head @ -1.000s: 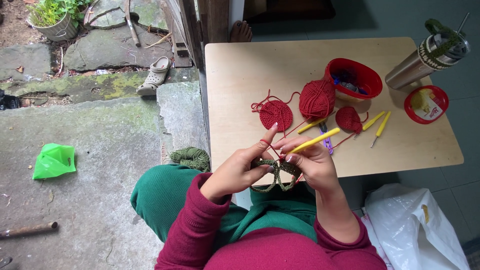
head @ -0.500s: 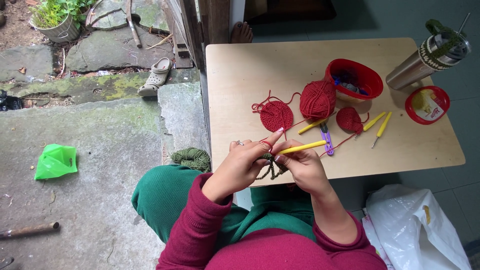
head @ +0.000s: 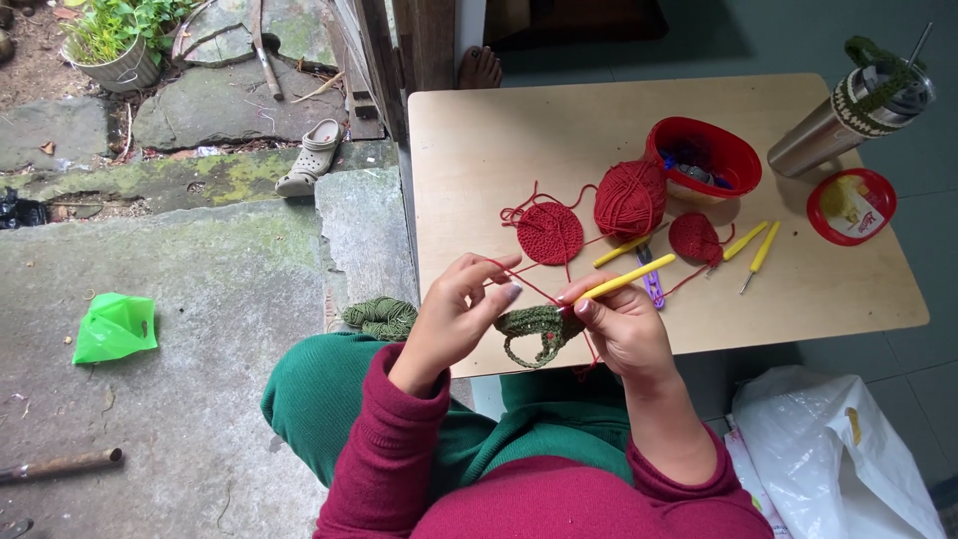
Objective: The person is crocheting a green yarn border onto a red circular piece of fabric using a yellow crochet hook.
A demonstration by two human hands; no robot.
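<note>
Olive-green crochet piece, small and loopy, pinched between both hands just over the near edge of the table. Left hand closed on the left end of it with thumb and fingers, and a red strand draped over the raised forefinger, probably to keep the yarn taut. Right hand wrapped around a yellow hook, handle pointing off to the far right, working end down at the piece. Can't see the hook tip itself, buried in the stitches.

Rest of the kit parked within easy reach, just beyond the hands:
- red yarn ball mid-table, feeding that strand
- flat red disc to its left, smaller red disc to its right
- purple scissors right beside the hook
- two spare yellow hooks further right
- red bowl of bits at the far side, touching the ball

Steel cup and red lid pushed over to the right edge, well apart from the yarn, so no snagging there. Green skein resting on the left knee, off the table.

Plenty of bare wood on the far left half. Tight on the near side though: hands hanging right at the lip, lap directly below, white bag on the floor to the right.
</note>
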